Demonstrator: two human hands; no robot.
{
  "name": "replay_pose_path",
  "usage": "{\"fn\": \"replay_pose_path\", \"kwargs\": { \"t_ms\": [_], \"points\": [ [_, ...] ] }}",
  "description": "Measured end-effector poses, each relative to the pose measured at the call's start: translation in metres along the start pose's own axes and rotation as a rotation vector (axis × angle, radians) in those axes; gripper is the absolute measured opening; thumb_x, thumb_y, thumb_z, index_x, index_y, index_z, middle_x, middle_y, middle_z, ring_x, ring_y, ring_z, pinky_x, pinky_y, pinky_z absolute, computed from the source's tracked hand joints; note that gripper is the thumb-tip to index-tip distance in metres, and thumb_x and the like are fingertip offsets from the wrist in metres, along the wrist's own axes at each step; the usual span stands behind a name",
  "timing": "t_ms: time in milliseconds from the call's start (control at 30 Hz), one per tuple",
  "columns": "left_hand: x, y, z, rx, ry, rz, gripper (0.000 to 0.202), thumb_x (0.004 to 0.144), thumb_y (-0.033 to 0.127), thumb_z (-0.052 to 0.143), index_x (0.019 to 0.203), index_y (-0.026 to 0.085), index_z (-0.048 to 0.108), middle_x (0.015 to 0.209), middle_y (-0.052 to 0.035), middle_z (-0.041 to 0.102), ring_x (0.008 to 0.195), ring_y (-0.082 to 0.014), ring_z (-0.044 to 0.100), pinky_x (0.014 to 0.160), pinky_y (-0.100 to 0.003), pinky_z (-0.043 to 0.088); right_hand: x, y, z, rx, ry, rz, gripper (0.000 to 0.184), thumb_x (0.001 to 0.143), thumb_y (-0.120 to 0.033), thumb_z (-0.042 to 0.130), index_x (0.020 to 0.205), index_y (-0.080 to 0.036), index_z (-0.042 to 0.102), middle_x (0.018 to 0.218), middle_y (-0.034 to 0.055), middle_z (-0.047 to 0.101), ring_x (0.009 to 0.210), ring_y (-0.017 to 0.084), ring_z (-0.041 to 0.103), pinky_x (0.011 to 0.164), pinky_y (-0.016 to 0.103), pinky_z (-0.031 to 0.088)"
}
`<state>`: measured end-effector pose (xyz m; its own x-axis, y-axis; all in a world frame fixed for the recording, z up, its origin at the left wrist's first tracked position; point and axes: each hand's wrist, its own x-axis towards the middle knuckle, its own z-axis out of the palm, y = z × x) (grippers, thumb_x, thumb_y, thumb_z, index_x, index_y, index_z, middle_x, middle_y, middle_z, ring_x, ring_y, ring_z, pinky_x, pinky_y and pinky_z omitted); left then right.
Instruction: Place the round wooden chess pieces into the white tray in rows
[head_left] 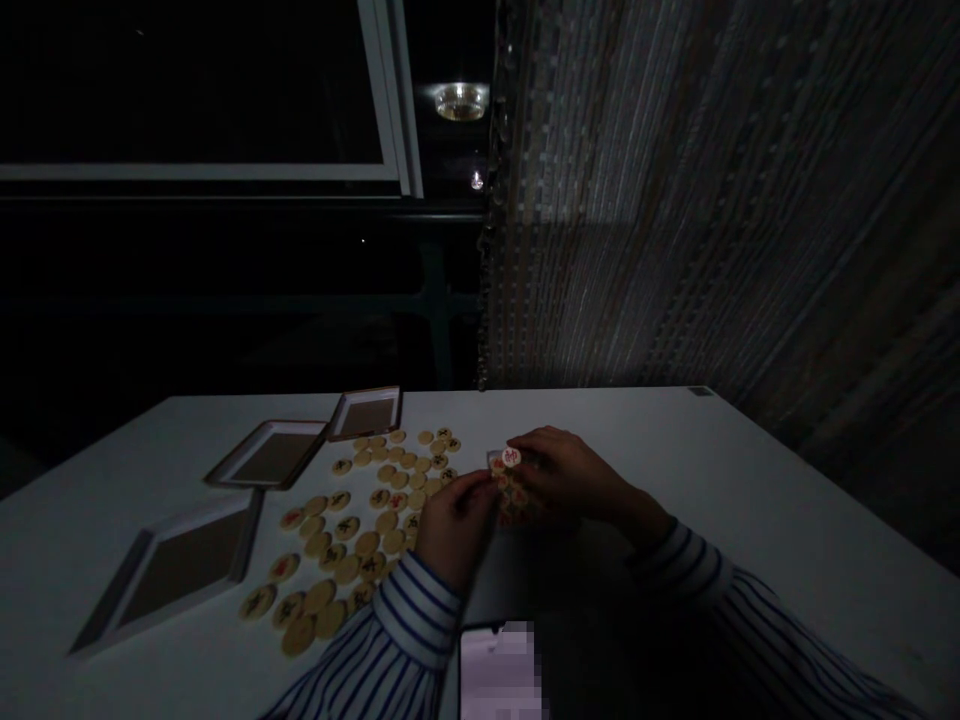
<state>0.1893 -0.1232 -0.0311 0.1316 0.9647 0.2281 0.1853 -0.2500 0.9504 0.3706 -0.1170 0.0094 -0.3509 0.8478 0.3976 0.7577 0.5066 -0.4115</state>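
My right hand (577, 475) pinches a round xiangqi piece (511, 457) with a red character, tilted toward me. Under that hand is a small box (495, 460) holding several pieces with red characters (516, 497); the fingers hide much of it. At the box's left side is my left hand (454, 525), thumb and fingers drawn together. What they grip, if anything, is hidden. Loose round wooden xiangqi pieces (386, 522) spread over the white table (630, 620) left of my hands, some with black or red characters, others plain side up.
Three shallow box parts lie on the left: a large one (142, 570), a middle one (217, 470) and a small one (397, 410) farther back. A lit phone (495, 670) lies at the near edge. Behind the table hang a bead curtain (600, 250) and a dark window (187, 90).
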Motion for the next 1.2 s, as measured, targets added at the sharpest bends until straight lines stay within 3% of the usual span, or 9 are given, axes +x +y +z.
{"fn": "replay_pose_path", "kwargs": {
  "t_ms": [200,400,800,1200],
  "points": [
    [-0.005,-0.010,0.002,0.419,-0.087,0.225,0.024,0.078,0.030,0.055,0.096,0.018,0.065,0.100,-0.0091,0.068,0.095,-0.0218,0.062,0.086,-0.039,0.049,-0.002,0.008,-0.010,-0.013,0.021,0.058,0.032,0.079,-0.027,0.056,0.109,-0.019,0.062,0.103,0.0074,0.066,0.094,0.020,0.059,0.085,0.035,0.043],
    [-0.008,-0.020,0.004,0.560,-0.118,0.383,0.030,0.077,0.028,0.056,0.104,0.017,0.063,0.106,-0.0108,0.065,0.098,-0.0232,0.061,0.087,-0.041,0.049,-0.005,0.021,-0.014,-0.031,0.036,0.110,0.031,0.079,-0.031,0.055,0.107,-0.018,0.063,0.100,0.0069,0.067,0.092,0.020,0.060,0.084,0.034,0.045],
    [-0.009,-0.029,0.004,0.762,-0.169,0.399,0.032,0.080,0.030,0.053,0.107,0.016,0.063,0.110,-0.0126,0.063,0.100,-0.0264,0.060,0.086,-0.044,0.049,-0.009,0.042,-0.013,-0.214,-0.087,0.131,0.030,0.082,-0.030,0.051,0.103,-0.015,0.065,0.098,0.0104,0.066,0.090,0.022,0.058,0.081,0.033,0.042],
    [-0.010,-0.031,0.005,0.789,-0.167,0.405,0.030,0.079,0.027,0.054,0.105,0.016,0.063,0.109,-0.0111,0.064,0.099,-0.0246,0.060,0.085,-0.042,0.050,-0.012,0.046,-0.012,-0.342,-0.223,0.167,0.030,0.084,-0.029,0.048,0.106,-0.015,0.063,0.101,0.0098,0.066,0.093,0.020,0.058,0.082,0.028,0.039]
  ]
}}
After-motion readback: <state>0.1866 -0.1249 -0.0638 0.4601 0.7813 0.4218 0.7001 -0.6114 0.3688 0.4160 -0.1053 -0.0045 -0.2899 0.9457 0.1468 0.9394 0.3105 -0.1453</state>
